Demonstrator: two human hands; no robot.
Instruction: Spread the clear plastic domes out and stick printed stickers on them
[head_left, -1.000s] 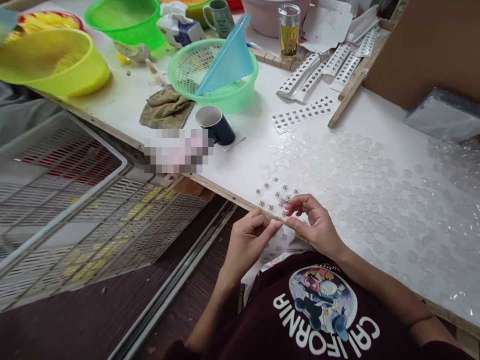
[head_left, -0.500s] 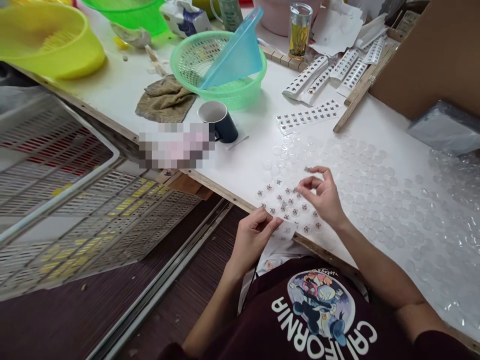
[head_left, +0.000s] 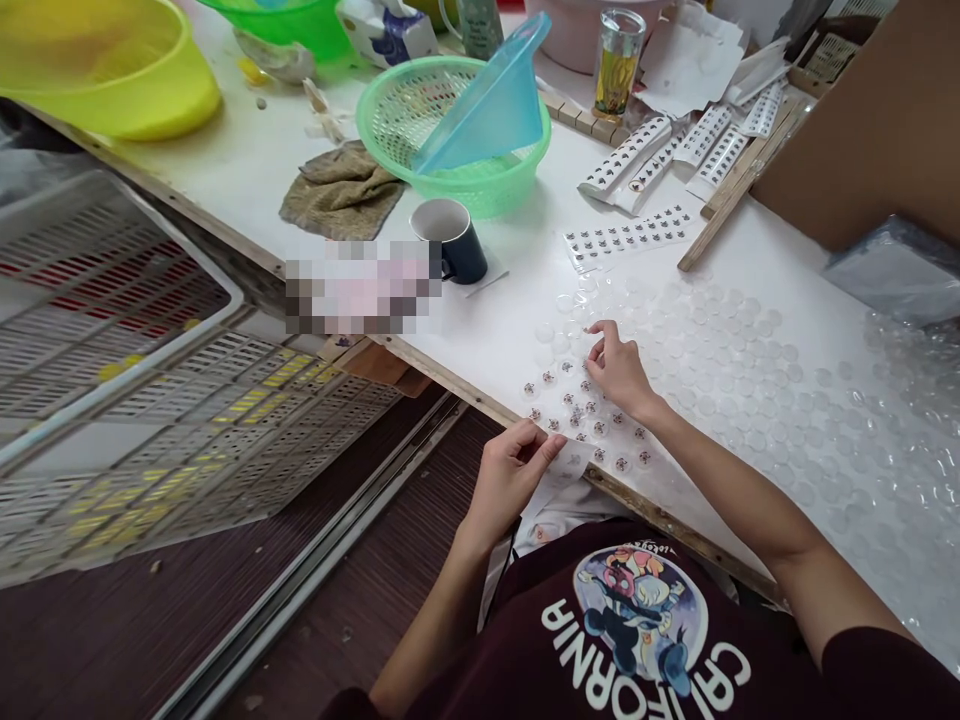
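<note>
At the table's front edge my left hand [head_left: 514,470] is closed, thumb and forefinger pinching a translucent sticker sheet [head_left: 571,460] that hangs partly over the wood. My right hand [head_left: 621,372] is over the tabletop with forefinger and thumb apart, fingertips close to clear round discs [head_left: 564,303]. Something tiny may cling to the forefinger tip; it is too small to make out. Between the hands lie several discs with small printed character stickers [head_left: 576,420] on them. Many plain clear discs [head_left: 739,350] spread to the right.
Printed sticker sheets [head_left: 628,236] lie behind the discs, beside a wooden strip [head_left: 731,205]. A dark mug [head_left: 461,248], a brown cloth [head_left: 341,190] and a green basket [head_left: 382,115] holding a blue scoop-shaped container [head_left: 487,110] stand further back. White crates [head_left: 150,400] are at left.
My right hand has moved left and away from me, off the stickered discs toward the plain ones. My left hand keeps its pinch on the sheet. The view has shifted slightly.
</note>
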